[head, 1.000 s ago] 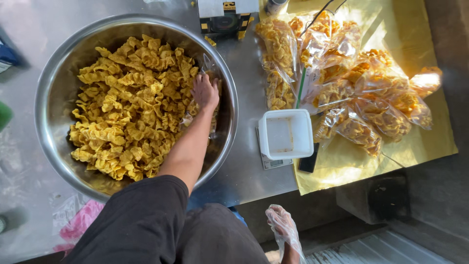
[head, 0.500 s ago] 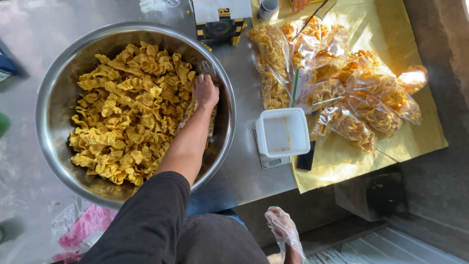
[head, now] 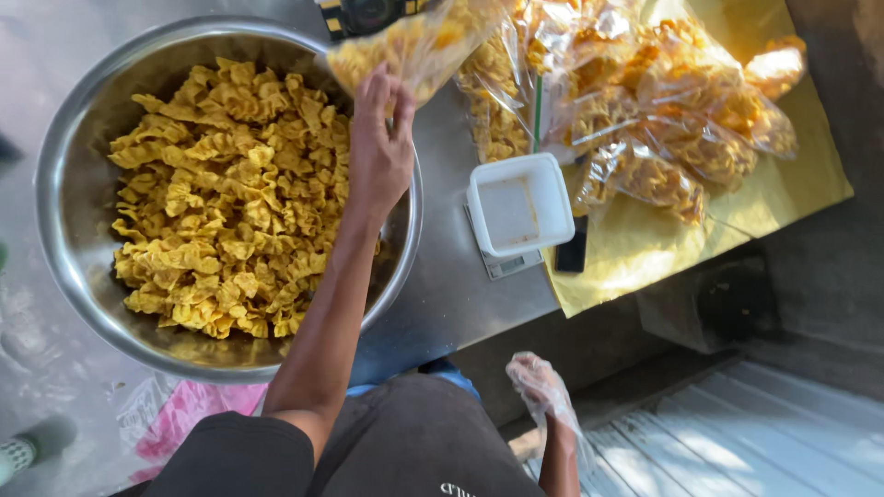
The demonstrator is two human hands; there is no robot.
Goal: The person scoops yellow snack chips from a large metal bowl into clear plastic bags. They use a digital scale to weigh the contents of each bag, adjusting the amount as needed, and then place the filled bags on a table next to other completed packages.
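Head view, looking straight down. Left hand [head: 379, 152] is raised over the far right rim of the bowl [head: 78, 276], fingers closed on the lower edge of a clear bag [head: 414, 46] filled with yellow snacks. The bag hangs tilted, partly above the rim and partly above the bare desk [head: 442, 285] beside it. Right hand [head: 539, 387], in a thin clear glove, hangs low beside the person's knee, off the near desk edge, holding nothing; whether its fingers are curled or spread cannot be told. The hands are well apart.

Under and left of the left hand, the bowl is heaped with snacks [head: 226, 202], the pile reaching close to the rim on most sides. The bowl's right rim lies under the forearm. Right of the left hand a narrow strip of steel desk stays open between the bowl and a white tub [head: 520, 202], which sits on a small scale [head: 502, 265] near the desk's front edge. Beyond the tub, filled bags [head: 663, 120] are piled touching one another on a yellow sheet [head: 663, 248], whose near corner overhangs the desk edge. A dark flat object [head: 573, 248] lies just right of the tub. Near the left elbow, pink plastic [head: 198, 414] lies crumpled below the bowl.
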